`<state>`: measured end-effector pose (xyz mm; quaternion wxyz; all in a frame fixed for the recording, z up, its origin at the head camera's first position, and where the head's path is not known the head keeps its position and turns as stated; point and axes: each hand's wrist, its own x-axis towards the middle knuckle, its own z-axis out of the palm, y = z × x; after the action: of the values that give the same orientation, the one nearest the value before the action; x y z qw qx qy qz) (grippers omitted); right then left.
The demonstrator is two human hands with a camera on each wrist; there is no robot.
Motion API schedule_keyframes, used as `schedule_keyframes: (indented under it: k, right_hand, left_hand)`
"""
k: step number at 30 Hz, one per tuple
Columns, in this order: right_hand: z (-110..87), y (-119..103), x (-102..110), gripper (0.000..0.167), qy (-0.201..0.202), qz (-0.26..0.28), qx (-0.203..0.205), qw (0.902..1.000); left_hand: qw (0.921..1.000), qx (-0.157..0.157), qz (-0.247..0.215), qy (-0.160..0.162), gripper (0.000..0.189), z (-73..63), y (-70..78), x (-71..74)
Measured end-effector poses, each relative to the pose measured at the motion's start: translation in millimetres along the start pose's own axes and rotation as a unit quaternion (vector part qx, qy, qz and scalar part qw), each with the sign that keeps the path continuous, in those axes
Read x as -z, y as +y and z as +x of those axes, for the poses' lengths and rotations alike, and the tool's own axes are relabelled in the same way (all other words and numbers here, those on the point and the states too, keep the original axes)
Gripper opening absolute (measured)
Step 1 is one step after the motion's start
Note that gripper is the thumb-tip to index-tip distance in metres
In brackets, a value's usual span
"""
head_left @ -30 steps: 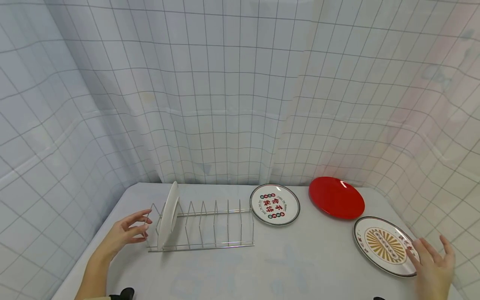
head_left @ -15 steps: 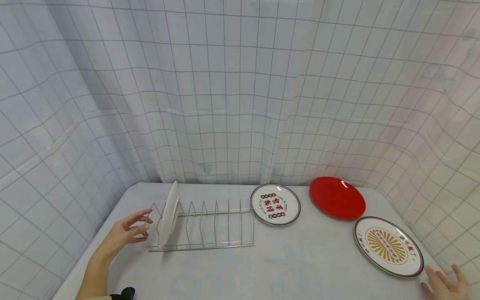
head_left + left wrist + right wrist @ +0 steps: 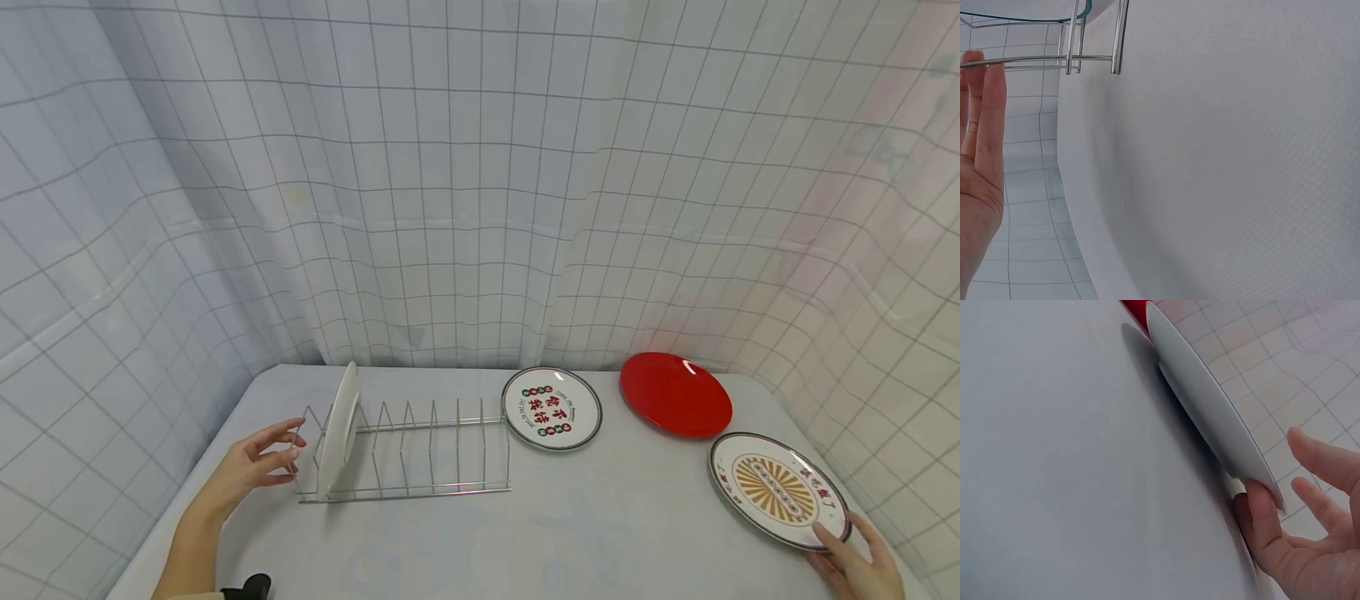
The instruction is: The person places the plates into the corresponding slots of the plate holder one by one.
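In the head view, my left hand (image 3: 243,473) is at the left end of a wire plate rack (image 3: 405,497), with relaxed fingertips touching its end wire (image 3: 1035,59). One white plate (image 3: 339,437) stands upright in the rack's left part. At the right, my right hand (image 3: 855,558) reaches the near rim of a white plate with a gold sunburst pattern (image 3: 774,490). From the right wrist view, bent fingers (image 3: 1261,509) touch the plate's underside (image 3: 1204,394) at the rim. Other fingers of that hand stand above it, apart from the surface.
A small white plate with red characters (image 3: 551,409) lies right of the rack. Behind the sunburst plate is a red plate (image 3: 675,395). The white table (image 3: 570,533) is bordered by a gridded curtain (image 3: 480,208) at the back and sides.
My right hand first draws back toward the near right corner, off the sunburst plate, then comes in to its near rim. The left hand stays at the rack.
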<state>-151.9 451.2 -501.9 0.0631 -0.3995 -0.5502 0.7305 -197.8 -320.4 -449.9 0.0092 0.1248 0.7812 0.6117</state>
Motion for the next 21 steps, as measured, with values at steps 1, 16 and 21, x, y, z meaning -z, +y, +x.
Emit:
schedule_keyframes:
  k: [1,16,21]
  right_hand:
    - [0.7,-1,0,0.139,-0.002,-0.014,0.003,0.9999]
    - [9.6,1,0,0.137,-0.037,0.117,-0.030,0.9920]
    - [13.0,-1,3,0.146,-0.054,0.118,-0.030,0.9911]
  left_hand:
    - [1.0000,0.000,0.000,0.000,0.042,0.0,0.2,-0.1]
    - [1.0000,-0.001,0.008,0.005,0.043,-0.8,2.5,-1.3]
    - [0.9999,0.001,0.009,0.004,0.043,-1.0,1.8,-1.1]
